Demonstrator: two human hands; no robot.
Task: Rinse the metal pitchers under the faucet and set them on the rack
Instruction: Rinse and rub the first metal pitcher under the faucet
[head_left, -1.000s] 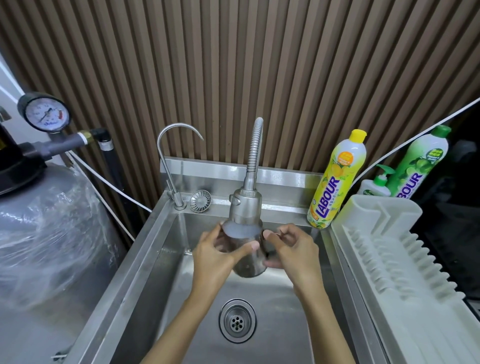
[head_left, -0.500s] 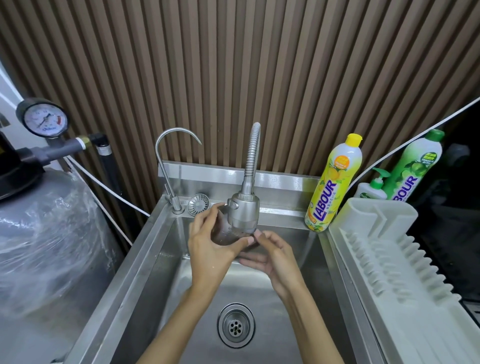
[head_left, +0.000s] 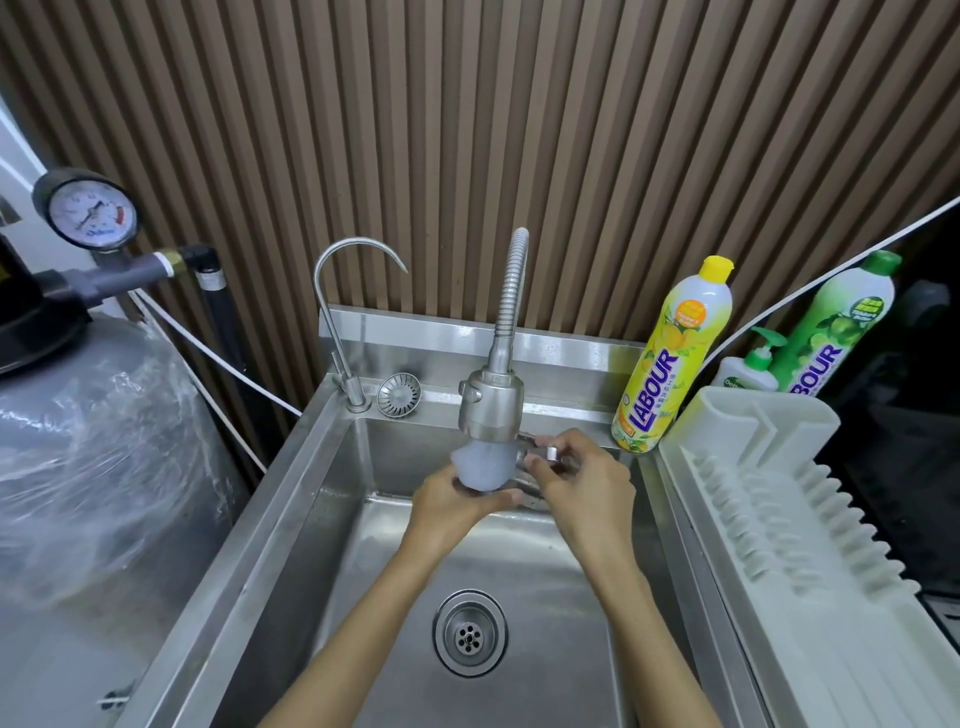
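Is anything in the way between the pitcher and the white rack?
Nothing visible is. The metal pitcher only has to cross the sink's right rim to reach the dish rack. The yellow dish soap bottle stands farther back, beside the rack's corner, off that path.

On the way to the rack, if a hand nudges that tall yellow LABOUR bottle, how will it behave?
Likely tips: the tall yellow LABOUR bottle is slim and stands on the narrow rim of the steel sink. Probably light plastic, so it would slide or fall easily. The white ribbed drying rack close beside might catch it.
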